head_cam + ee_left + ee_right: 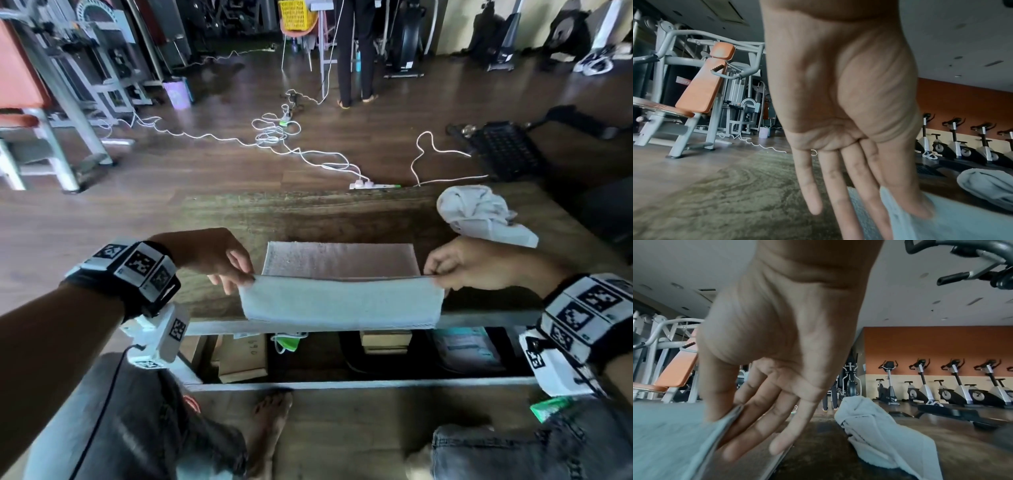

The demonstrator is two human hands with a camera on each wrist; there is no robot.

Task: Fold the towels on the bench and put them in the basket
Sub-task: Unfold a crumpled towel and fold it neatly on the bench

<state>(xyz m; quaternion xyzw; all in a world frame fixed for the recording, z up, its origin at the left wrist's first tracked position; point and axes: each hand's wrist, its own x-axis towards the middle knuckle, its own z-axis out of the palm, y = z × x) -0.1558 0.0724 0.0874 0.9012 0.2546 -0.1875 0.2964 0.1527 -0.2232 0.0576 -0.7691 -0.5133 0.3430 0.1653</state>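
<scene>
Head view, centre of frame: pale grey towel [340, 305] lies across the near edge of the wooden bench [308, 212], its near part lifted into a doubled flap, the far part flat on the wood. Left hand [219, 257] pinches the flap's left corner between thumb and forefinger, other fingers extended and loose. Right hand [469, 263] pinches the right corner the same way; the right wrist view shows the thumb pressing the doubled edge against the fingers. Second towel [479, 216], crumpled, sits at the upper right of the bench, well apart from the first. A yellow basket [296, 13] sits at the top centre of the head view, far across the floor; whether it is the target I cannot tell.

Judged step: folding the near half over the far half.

To do it well:
- keep both corners level and the edge taut
- carry the flap over and match its edge to the far edge
- let go only once the corners meet, then smooth flat

Risk: sag in the middle gives a skewed crease.
</scene>
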